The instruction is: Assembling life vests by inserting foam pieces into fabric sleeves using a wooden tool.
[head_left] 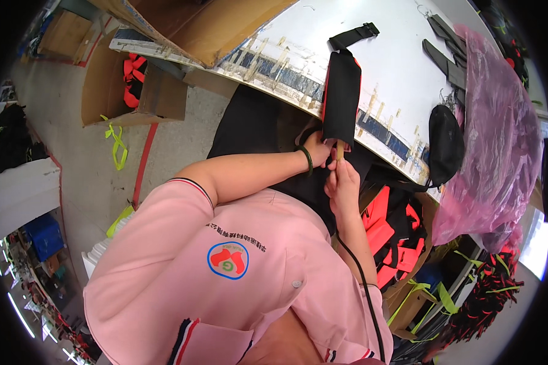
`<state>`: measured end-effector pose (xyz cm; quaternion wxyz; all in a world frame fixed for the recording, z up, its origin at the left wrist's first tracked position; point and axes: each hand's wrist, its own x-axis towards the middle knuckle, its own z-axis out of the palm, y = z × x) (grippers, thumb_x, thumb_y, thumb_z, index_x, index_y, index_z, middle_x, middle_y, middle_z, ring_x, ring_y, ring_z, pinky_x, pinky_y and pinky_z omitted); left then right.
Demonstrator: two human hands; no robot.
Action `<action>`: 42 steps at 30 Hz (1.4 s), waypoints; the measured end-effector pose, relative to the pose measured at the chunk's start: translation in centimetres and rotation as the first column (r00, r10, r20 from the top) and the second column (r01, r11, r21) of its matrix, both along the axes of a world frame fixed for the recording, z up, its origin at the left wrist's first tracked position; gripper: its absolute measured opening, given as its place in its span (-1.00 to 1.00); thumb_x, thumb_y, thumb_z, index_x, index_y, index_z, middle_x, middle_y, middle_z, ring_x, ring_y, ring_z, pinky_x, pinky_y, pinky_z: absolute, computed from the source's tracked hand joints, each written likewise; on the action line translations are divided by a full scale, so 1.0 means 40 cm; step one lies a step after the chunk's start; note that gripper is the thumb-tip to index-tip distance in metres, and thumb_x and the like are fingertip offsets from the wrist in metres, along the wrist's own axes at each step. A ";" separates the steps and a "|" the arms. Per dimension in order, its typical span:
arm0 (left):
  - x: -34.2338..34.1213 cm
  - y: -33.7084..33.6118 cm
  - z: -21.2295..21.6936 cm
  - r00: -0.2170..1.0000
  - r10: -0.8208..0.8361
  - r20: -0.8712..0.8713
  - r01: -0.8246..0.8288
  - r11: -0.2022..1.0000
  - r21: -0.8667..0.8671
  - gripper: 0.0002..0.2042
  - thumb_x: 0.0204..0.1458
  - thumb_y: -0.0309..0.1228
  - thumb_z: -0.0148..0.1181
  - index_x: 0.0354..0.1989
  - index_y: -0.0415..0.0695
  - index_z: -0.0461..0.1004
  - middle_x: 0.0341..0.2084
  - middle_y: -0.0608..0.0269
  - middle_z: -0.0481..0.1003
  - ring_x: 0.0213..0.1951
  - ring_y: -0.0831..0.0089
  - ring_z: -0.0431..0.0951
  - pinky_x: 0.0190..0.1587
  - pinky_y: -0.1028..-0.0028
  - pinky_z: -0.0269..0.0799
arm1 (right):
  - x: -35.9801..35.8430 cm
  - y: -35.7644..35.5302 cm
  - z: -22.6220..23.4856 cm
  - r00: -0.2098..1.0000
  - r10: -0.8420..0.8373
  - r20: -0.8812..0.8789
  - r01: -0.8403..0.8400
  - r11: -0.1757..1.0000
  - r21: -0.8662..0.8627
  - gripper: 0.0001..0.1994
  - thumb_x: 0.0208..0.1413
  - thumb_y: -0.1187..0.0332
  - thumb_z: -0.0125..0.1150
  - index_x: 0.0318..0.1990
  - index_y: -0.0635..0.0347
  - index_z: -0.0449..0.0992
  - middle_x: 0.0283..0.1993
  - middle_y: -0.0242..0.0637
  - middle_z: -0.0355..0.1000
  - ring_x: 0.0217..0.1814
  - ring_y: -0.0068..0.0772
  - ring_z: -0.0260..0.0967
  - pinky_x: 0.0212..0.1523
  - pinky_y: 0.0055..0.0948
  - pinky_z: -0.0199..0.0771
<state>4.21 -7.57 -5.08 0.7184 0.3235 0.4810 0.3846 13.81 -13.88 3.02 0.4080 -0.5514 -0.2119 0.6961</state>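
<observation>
Where hands (332,164) meet, stick (340,150) half-hidden.

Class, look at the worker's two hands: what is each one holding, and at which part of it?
Both hands, left hand and right hand, grip the lower end of the black fabric pouch; a wooden stick pokes out between them.

A pink polo shirt (225,267) with striped cuff trim and a round chest badge (228,260); a dark green bangle (306,159) sits at twelve o'clock.
</observation>
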 end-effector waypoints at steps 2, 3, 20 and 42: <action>0.000 0.007 -0.021 1.000 0.002 -0.014 -0.002 1.000 -0.020 -0.74 0.18 -0.30 -0.13 -0.28 -0.25 0.39 -0.62 0.21 0.41 -0.80 0.52 0.30 -0.79 0.56 0.19 | -0.007 0.003 -0.007 0.998 -0.005 -0.058 0.005 1.000 0.003 -0.73 0.26 0.21 -0.20 -0.39 0.15 0.34 -0.79 -0.56 -0.02 -0.84 -0.70 -0.20 -0.81 -0.65 -0.18; -0.004 0.010 -0.016 1.000 -0.003 -0.015 0.003 1.000 -0.011 -0.74 0.18 -0.30 -0.13 -0.28 -0.25 0.39 -0.62 0.21 0.41 -0.80 0.52 0.30 -0.79 0.56 0.19 | -0.008 0.005 -0.015 0.993 -0.015 -0.118 0.015 1.000 0.005 -0.72 0.27 0.21 -0.20 -0.39 0.15 0.34 -0.79 -0.56 -0.03 -0.84 -0.70 -0.21 -0.81 -0.65 -0.18; -0.012 0.010 0.078 0.991 -0.016 0.133 0.005 0.996 0.084 -0.64 0.19 -0.17 -0.12 -0.26 -0.26 0.45 -0.50 0.11 0.50 -0.69 0.51 0.41 -0.55 0.62 0.37 | 0.026 -0.198 0.077 0.982 -0.187 -0.024 0.181 0.973 -0.140 -0.73 0.28 0.22 -0.22 -0.37 0.16 0.31 -0.77 -0.54 -0.01 -0.81 -0.69 -0.17 -0.79 -0.61 -0.13; -0.020 0.020 0.035 0.986 -0.028 0.167 0.033 0.999 -0.029 -0.66 0.15 -0.16 -0.05 -0.28 -0.21 0.50 -0.45 0.22 0.52 -0.56 0.62 0.44 -0.61 0.65 0.32 | -0.028 -0.029 0.034 0.985 -0.168 -0.041 0.169 0.986 0.011 -0.74 0.27 0.23 -0.20 -0.36 0.18 0.32 -0.76 -0.56 0.00 -0.79 -0.71 -0.15 -0.78 -0.64 -0.13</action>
